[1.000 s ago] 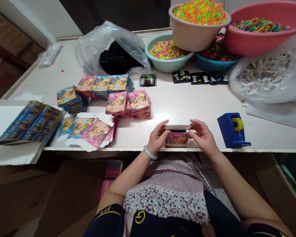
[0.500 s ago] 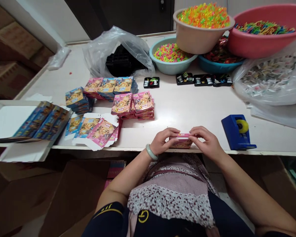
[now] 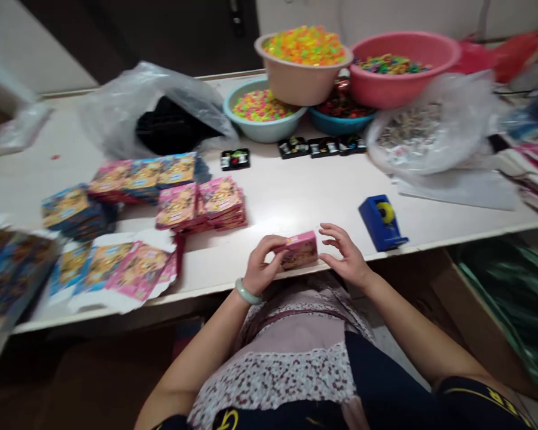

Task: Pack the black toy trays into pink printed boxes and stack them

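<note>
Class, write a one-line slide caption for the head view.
Left hand holds a small pink box at the table edge, right hand open beside it.

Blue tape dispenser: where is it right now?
The blue tape dispenser sits near the table's front edge, just right of the right hand.

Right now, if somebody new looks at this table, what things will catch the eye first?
Probably the basins of bright plastic pieces at the far edge: a beige basin heaped with yellow and orange bits, with a pink basin to its right. Then, at the near edge, the small pink box held by the left hand, with the right hand open beside it.
</note>
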Tool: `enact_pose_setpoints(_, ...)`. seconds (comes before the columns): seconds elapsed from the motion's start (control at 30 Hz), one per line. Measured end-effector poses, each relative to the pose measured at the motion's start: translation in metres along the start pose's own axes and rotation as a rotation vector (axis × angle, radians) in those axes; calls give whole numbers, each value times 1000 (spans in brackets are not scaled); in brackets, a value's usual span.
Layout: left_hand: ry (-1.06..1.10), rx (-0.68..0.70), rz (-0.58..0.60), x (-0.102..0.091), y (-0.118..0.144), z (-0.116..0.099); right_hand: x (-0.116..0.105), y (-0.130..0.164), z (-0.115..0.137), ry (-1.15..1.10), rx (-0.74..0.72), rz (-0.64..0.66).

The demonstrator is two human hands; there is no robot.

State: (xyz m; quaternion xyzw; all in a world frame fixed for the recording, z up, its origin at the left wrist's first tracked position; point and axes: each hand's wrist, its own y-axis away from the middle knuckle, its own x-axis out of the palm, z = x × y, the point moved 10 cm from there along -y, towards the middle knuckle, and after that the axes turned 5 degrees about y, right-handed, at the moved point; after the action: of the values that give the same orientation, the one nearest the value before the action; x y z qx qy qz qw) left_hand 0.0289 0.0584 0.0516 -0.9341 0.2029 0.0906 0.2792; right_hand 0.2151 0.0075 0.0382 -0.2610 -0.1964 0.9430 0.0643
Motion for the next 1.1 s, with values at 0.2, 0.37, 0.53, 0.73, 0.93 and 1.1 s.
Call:
enact_pose_setpoints(0.2, -78, 73, -104, 8, -9, 1, -143, 41, -65, 671, 398, -265)
enact_pose_setpoints(0.37, -169, 76, -59, 12, -15, 4, -170, 51, -103, 763, 554, -149)
enact_pose_setpoints(0.53, -191, 48, -61, 14, -15, 8, -164, 75, -125, 176, 627, -422)
enact_pose_setpoints(0.73, -206, 65, -31, 15, -18, 9, -167, 96, -113, 322, 552, -509)
enact_pose_setpoints(0.93, -216, 105, 44, 25, -17, -6, -123, 89, -95, 229, 641, -267)
enact_pose_setpoints(1.1, -292, 134, 122, 34, -14, -20, -17, 33, -26, -410, 587, -57)
